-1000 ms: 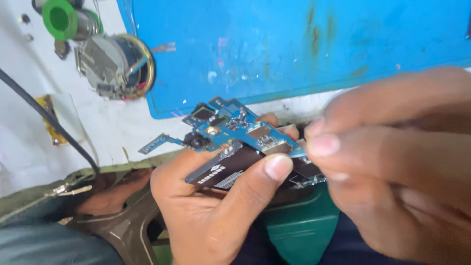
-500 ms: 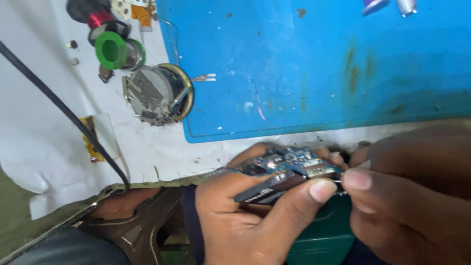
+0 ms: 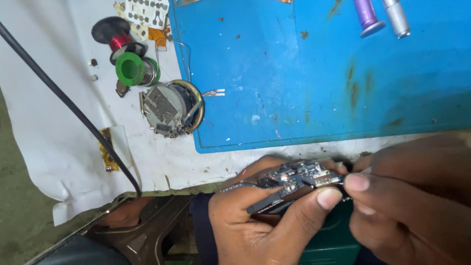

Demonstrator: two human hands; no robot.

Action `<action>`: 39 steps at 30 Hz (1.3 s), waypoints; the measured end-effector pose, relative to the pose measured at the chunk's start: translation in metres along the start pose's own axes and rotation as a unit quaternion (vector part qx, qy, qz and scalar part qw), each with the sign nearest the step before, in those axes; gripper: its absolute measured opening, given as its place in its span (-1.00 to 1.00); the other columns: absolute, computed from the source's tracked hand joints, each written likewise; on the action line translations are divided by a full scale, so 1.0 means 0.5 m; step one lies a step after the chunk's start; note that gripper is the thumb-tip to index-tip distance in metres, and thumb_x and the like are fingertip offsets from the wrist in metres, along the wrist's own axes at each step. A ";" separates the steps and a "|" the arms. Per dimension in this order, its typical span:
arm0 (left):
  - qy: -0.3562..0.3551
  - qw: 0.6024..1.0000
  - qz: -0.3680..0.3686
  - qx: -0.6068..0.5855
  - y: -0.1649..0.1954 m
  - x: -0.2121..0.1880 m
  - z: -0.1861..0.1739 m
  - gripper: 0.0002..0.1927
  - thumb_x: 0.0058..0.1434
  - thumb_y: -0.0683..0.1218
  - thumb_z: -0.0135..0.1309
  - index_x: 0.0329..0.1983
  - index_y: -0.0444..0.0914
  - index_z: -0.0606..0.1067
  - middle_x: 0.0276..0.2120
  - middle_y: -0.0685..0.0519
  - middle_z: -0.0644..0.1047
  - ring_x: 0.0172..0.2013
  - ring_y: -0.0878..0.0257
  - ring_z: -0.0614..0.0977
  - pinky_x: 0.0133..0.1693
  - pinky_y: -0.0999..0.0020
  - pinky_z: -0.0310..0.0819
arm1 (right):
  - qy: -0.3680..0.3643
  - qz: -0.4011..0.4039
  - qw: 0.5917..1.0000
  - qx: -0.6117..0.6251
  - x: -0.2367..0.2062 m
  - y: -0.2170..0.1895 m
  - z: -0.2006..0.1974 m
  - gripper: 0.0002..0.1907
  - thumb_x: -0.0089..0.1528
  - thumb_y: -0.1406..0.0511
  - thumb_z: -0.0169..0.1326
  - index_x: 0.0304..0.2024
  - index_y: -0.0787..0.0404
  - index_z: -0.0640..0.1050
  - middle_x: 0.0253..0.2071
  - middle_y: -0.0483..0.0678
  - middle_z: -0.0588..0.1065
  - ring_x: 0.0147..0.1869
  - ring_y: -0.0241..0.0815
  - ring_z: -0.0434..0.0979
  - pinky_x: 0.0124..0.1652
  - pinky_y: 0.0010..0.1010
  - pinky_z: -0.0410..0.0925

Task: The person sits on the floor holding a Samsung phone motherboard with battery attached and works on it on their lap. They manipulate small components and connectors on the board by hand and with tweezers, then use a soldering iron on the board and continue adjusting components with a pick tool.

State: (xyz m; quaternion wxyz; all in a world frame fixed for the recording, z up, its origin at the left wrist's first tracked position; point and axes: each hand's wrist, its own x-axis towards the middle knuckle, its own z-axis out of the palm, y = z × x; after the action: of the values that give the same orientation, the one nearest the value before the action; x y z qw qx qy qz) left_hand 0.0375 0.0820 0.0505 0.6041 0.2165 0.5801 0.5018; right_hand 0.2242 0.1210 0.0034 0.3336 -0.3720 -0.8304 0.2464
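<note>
The left hand (image 3: pixel 265 221) is gripping a circuit board (image 3: pixel 289 184) edge-on, just off the desk (image 3: pixel 64 142) — thumb clamping its near side. The right hand (image 3: pixel 412 206) is pinching at the board's right end. Both are working in mid-air, so a slip could drop or flex the board.

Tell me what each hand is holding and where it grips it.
The left hand holds a small circuit board, thumb on its near edge, fingers beneath. The right hand pinches at the board's right end; whether it grips a tool cannot be told.
</note>
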 end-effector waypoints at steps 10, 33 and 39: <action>0.007 0.999 0.017 0.033 -0.011 0.000 -0.002 -0.80 0.11 -0.29 0.31 -0.17 -0.42 0.68 -0.26 -0.08 0.70 -0.20 0.27 0.72 -0.13 0.41 0.62 | 0.005 -0.047 0.998 0.036 0.016 0.004 -0.002 -0.74 0.21 0.33 0.23 -0.08 0.14 0.49 -0.25 -0.08 0.49 -0.27 -0.26 0.58 -0.20 -0.32 0.45; 0.045 0.997 0.018 0.052 -0.014 0.000 0.006 -0.78 0.14 -0.26 0.32 -0.12 -0.38 0.67 -0.27 0.02 0.70 -0.25 0.40 0.67 -0.16 0.48 0.59 | -0.049 0.017 0.999 -0.002 0.051 -0.032 -0.014 -0.60 0.07 0.46 0.28 -0.02 0.27 0.56 -0.15 0.06 0.50 -0.22 -0.16 0.55 -0.26 -0.35 0.42; 0.064 0.997 -0.008 0.040 -0.014 0.001 0.010 -0.74 0.11 -0.25 0.34 -0.11 -0.38 0.68 -0.29 0.01 0.71 -0.27 0.41 0.66 -0.20 0.49 0.57 | -0.025 0.061 0.997 0.049 0.057 -0.026 -0.008 -0.71 0.14 0.51 0.22 -0.08 0.26 0.57 -0.17 0.04 0.52 -0.26 -0.25 0.60 -0.31 -0.43 0.41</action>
State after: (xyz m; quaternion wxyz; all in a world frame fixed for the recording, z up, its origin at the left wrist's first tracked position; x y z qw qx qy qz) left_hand 0.0445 0.0815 0.0453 0.5606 0.2034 0.6389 0.4859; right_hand 0.2069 0.1359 0.0252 0.3146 -0.3992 -0.8011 0.3162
